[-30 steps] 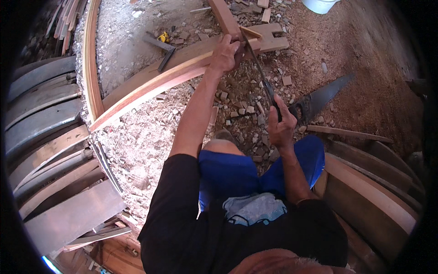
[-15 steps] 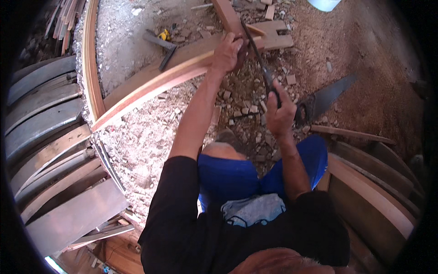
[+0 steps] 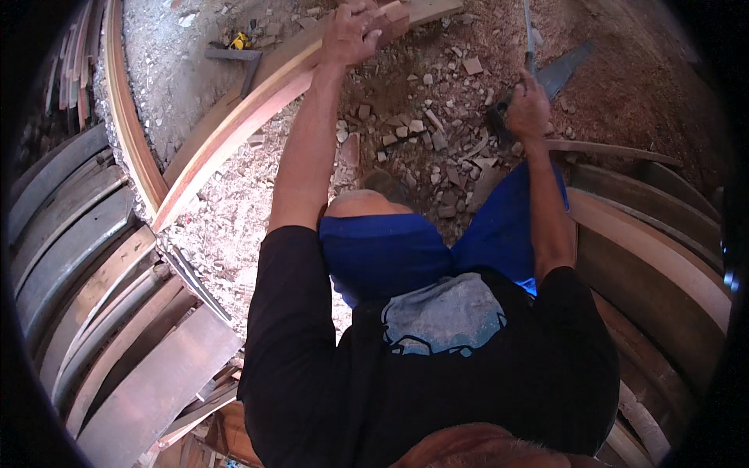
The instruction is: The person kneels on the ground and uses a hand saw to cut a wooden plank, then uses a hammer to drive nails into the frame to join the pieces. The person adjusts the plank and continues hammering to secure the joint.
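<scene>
Far ahead, my left hand [image 3: 351,35] grips a reddish wooden piece [image 3: 395,17] at the far end of a long curved beam [image 3: 234,144]. Its fingers are bent over the wood and partly cut off by the upper edge. On the right, my right hand [image 3: 530,111] is closed round the handle of a long, narrow-bladed tool [image 3: 529,31]. The blade points away from me, apart from the wood; its exact kind cannot be told. Beside this hand a handsaw [image 3: 563,72] with a wide grey blade lies on the ground.
A dark try square [image 3: 242,59] and a yellow tape measure [image 3: 239,40] lie beyond the beam. Another curved beam [image 3: 129,117] meets its near end. Wood chips and offcuts [image 3: 413,125] litter the ground. Curved boards are stacked at left [image 3: 78,234] and right [image 3: 647,257].
My right hand has moved right and back with the narrow-bladed tool, taking it off the wood. My left hand shows farther up and left, still on the wood. The whole view has shifted.
</scene>
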A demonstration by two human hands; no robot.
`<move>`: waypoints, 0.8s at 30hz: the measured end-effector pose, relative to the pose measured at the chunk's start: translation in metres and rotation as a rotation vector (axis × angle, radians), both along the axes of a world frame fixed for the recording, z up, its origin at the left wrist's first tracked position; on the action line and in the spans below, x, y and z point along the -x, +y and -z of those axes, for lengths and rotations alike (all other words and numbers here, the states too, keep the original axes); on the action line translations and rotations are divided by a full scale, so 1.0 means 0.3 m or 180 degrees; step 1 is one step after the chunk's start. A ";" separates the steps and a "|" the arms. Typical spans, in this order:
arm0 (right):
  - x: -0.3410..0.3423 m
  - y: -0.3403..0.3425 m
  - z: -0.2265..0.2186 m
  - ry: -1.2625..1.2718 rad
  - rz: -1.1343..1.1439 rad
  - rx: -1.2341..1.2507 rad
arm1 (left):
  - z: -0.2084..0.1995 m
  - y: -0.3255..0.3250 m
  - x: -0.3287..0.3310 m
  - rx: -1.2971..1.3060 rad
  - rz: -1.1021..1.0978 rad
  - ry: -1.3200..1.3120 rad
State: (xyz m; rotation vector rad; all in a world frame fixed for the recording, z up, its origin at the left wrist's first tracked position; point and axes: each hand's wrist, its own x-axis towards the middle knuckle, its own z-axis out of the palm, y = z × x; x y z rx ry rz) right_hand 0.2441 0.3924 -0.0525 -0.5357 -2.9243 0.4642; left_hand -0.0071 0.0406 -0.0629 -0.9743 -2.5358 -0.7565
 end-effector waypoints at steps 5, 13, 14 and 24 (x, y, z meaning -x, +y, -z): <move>0.048 -0.234 -0.059 -0.1153 -0.0281 -0.0421 | -0.007 -0.034 -0.012 0.0191 0.0089 0.0094; -0.087 -0.741 0.026 -0.1864 -0.2189 0.1512 | 0.041 -0.052 -0.015 0.0156 -0.0174 -0.0206; -0.111 -0.769 0.074 -0.1967 -0.1946 0.1429 | 0.019 -0.032 -0.035 0.0025 -0.0174 -0.0230; -0.080 -0.620 0.143 -0.1379 -0.1455 0.0959 | -0.080 -0.024 -0.071 -0.0313 -0.0086 -0.0653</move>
